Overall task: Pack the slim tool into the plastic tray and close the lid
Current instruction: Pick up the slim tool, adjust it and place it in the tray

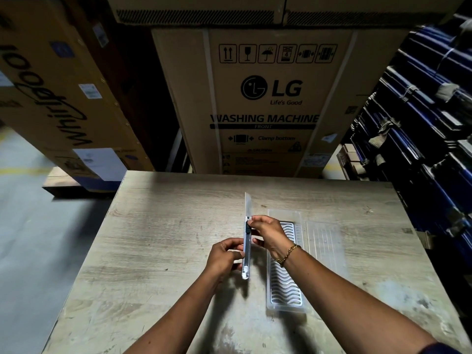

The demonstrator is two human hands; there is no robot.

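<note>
I see a big wooden table (158, 238). On it lies the clear plastic tray (284, 300), its lid (324, 241) open flat to the right. Just left of the tray, both hands hold the slim tool (246, 241) up — left hand (224, 259) pinching low, right hand (268, 232) pinching higher, blade poking out past the fingers.

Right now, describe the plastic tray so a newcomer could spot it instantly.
Start at the wooden table before the LG carton. Right of the right hand lies the clear plastic tray, lid open flat. Its wavy white ribs set it apart.
</note>
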